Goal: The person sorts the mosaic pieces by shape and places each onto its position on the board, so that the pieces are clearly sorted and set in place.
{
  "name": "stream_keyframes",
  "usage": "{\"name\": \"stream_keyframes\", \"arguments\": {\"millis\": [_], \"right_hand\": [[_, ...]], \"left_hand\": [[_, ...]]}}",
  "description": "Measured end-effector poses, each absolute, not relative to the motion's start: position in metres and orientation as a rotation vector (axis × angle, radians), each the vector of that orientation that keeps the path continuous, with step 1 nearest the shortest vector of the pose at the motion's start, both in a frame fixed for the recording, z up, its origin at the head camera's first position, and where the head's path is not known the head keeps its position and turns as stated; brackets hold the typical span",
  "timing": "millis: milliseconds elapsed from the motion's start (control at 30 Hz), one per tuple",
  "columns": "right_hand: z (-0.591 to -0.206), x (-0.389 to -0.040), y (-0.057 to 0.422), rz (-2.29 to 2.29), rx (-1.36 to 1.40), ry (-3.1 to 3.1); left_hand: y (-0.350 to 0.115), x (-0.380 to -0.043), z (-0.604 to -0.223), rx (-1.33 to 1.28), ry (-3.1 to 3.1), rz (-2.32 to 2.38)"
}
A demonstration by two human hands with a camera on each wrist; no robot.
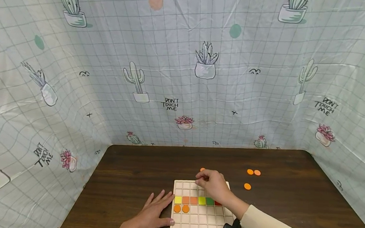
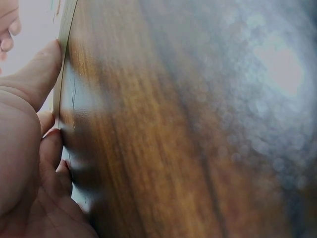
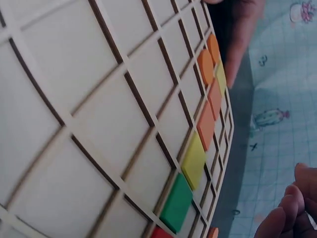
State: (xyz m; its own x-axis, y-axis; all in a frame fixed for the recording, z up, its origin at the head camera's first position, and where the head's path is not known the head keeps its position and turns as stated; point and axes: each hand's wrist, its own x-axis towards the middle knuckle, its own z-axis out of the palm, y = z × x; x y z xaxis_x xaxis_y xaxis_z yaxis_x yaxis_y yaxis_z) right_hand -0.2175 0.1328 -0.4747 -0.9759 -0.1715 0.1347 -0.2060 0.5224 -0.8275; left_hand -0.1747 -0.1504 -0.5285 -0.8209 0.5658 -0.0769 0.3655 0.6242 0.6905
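A pale wooden grid board (image 1: 194, 219) lies on the dark table. One row holds square tiles: a yellow tile (image 1: 178, 200), two orange tiles, a yellow-green tile (image 1: 202, 200), a green tile (image 1: 210, 201) and a partly covered red tile (image 1: 217, 203). Below the row's left end sit two orange discs (image 1: 185, 209). My left hand (image 1: 151, 216) rests on the table with fingers spread, its thumb and a fingertip touching the board's left edge. Above the board's far part hovers my right hand (image 1: 215, 187), fingers bent toward the thumb; whether something is between the fingertips is hidden.
Just beyond my right hand an orange disc (image 1: 202, 169) is partly covered. Farther right on the table lie a single orange disc (image 1: 247, 186) and two more side by side (image 1: 250, 171). A cactus-print curtain (image 1: 184, 86) surrounds the table's back and sides.
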Motion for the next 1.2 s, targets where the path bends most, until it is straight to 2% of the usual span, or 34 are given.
{"name": "stream_keyframes", "arguments": {"millis": [467, 1200], "right_hand": [[-0.465, -0.250, 0.147, 1.476, 0.288, -2.721], [-0.495, -0.302, 0.168, 1.433, 0.263, -2.896]], "left_hand": [[-0.151, -0.173, -0.522, 0.779, 2.551, 1.013], [-0.151, -0.173, -0.515, 0.743, 2.525, 0.976]]}}
